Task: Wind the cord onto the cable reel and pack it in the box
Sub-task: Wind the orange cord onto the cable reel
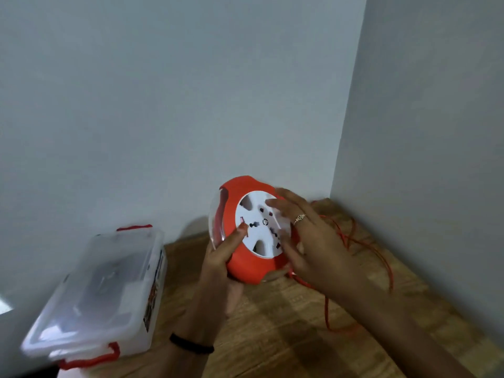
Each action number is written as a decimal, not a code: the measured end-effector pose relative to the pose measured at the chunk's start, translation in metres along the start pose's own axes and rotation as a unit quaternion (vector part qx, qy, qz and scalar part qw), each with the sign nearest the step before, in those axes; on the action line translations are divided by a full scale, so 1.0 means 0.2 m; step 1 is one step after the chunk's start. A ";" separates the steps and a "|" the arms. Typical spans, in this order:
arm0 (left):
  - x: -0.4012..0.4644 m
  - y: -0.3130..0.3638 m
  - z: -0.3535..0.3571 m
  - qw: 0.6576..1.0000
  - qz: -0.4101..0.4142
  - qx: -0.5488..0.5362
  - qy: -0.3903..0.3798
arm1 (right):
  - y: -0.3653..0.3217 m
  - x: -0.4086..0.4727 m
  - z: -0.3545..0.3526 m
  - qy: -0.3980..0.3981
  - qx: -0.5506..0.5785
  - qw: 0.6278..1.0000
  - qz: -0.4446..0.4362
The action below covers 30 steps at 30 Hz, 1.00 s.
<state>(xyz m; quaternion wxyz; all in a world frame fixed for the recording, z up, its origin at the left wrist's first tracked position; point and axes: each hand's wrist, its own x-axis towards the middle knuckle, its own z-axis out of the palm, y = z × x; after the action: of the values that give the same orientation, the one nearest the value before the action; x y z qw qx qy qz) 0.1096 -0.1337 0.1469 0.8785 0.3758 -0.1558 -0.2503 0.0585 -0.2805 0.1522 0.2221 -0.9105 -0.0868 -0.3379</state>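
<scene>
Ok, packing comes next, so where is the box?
The box sits lower left in the head view, lid on, on the wooden table, left of the left hand.

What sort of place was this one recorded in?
Probably a room in a home: a wood-grain table pushed into a corner of plain painted walls, with a clear plastic storage box on it.

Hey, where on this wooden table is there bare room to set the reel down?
The widest bare patch of the wooden table lies in front, between the clear box on the left and the loose red cord on the right. Behind the cable reel, toward the wall corner, the cord crowds the table; the left edge is taken by the box.
</scene>
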 end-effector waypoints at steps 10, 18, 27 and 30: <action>-0.05 0.06 -0.07 0.996 0.041 0.068 0.043 | -0.12 0.04 0.09 -0.063 0.035 0.997 -0.010; -0.04 0.01 0.00 0.994 0.050 0.083 0.044 | -0.06 0.10 0.05 -0.047 -0.029 0.998 0.008; 0.00 -0.03 0.03 0.974 0.107 0.179 0.091 | -0.01 0.11 0.09 -0.054 0.054 0.990 0.123; 0.00 -0.06 0.02 0.969 0.118 0.186 0.110 | 0.01 0.12 0.09 -0.055 0.074 0.990 0.105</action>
<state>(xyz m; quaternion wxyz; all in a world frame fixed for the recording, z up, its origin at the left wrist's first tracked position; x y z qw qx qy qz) 0.1042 -0.1432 0.1418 0.8283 0.5368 -0.1452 -0.0682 0.0885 -0.2732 0.1547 0.3181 -0.9127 -0.0272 -0.2551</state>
